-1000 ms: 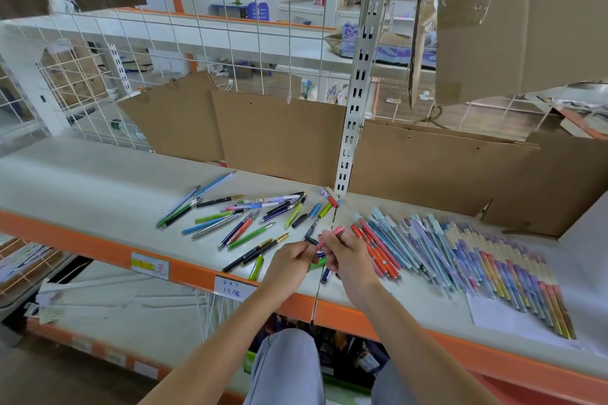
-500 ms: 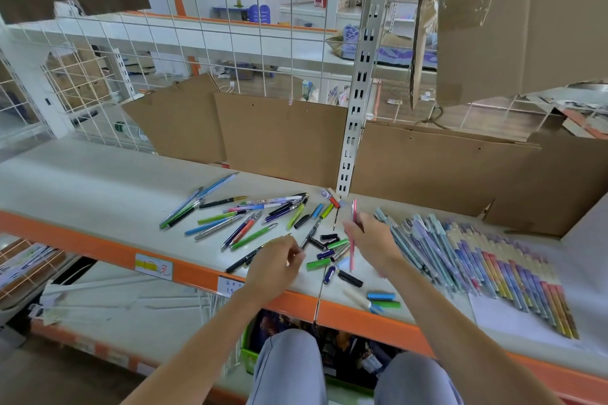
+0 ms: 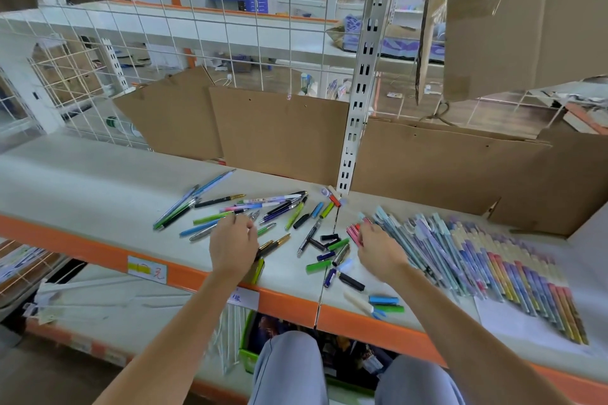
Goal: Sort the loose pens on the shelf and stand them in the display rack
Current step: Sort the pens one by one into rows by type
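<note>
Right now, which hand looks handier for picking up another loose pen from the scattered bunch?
Probably the left hand: it hovers right over the scattered pens. The right hand is busy at the red pens beside the sorted row.

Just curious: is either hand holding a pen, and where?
The right hand touches slim pink-red plastic pens near their lower ends; grip unclear. The left hand hides its fingers.

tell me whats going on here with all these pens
A person is sorting pens on a shelf. The right hand is at the pink pens on the left end of a neat, colour-grouped row of pens. The left hand reaches into the scattered loose pens; its grip isn't clear. Loose caps lie between the hands. No display rack is in view.
</note>
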